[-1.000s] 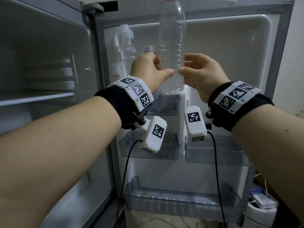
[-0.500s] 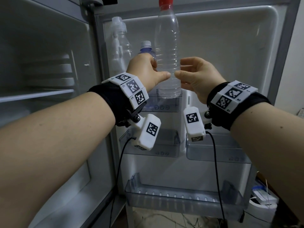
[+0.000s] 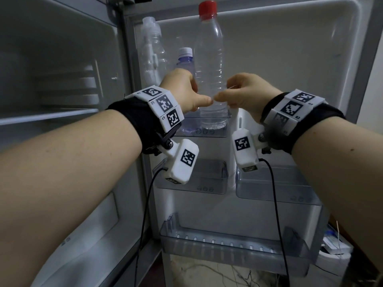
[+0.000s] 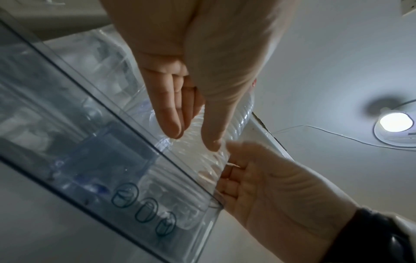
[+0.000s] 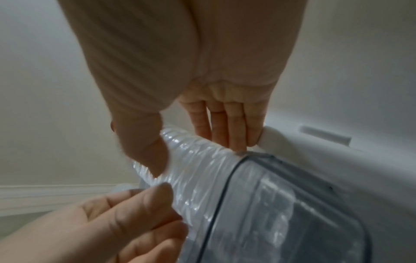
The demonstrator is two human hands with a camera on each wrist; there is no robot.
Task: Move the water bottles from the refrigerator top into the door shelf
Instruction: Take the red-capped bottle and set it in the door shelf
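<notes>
A tall clear bottle [image 3: 209, 59] with a red cap [image 3: 207, 8] stands upright with its base inside the top left door shelf [image 3: 205, 131]. My left hand [image 3: 198, 95] and right hand [image 3: 232, 94] hold its ribbed lower body from either side, thumbs in front and almost touching. The left wrist view shows my left hand [image 4: 191, 124] on the bottle [image 4: 244, 112] above the shelf wall [image 4: 90, 142]. In the right wrist view my right hand [image 5: 198, 140] wraps the bottle [image 5: 202, 170]. A blue-tinted bottle [image 3: 185, 61] and a clear white-capped bottle [image 3: 152, 48] stand in the same shelf, to the left.
Two smaller door shelves [image 3: 207, 183] [image 3: 275, 191] sit below, and a wide bottom shelf [image 3: 228, 245] under them. The fridge compartment with a glass shelf [image 3: 47, 114] opens on the left. Black cables hang from my wrists. Clutter [image 3: 335, 247] lies on the floor at right.
Both hands have brought the red-capped bottle down along the door; its base has gone from above the shelf rim to inside the top left shelf.
</notes>
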